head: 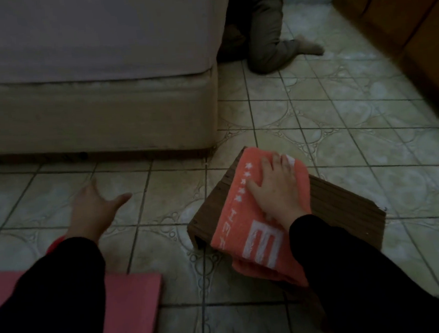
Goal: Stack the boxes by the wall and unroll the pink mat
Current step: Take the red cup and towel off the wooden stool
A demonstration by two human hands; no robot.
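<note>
The right hand (277,188) is lying flat, palm down with its fingers spread, on a coral-orange towel (246,232) with white lettering, which is draped over a brown cardboard box (346,209) sitting on the tiled floor (367,143) just off the near corner of the bed base (93,118). The towel is covering the middle of the box from its far edge to its near edge and is hanging over the near edge, touching the floor there; the hand is pressing on the towel's far half and is not gripping anything. The left hand (91,209) is hovering open above the tiles in front of the bed base, fingers loosely extended and thumb pointing right, holding nothing. Both forearms are wearing black sleeves (53,295). The pink mat (129,310) is lying flat on the floor at the bottom left edge of the view, its right edge and far corner showing past the left sleeve; a small reddish-pink curve is showing just behind the left wrist, but it is too hidden to tell what it is. A pale mattress (87,32) is resting on the bed base. Beyond the far corner of the bed, another person's bent leg (266,40) in grey trousers is resting on the tiles. Large brown cardboard boxes (397,11) are standing along the right edge of the floor, near the far wall.
</note>
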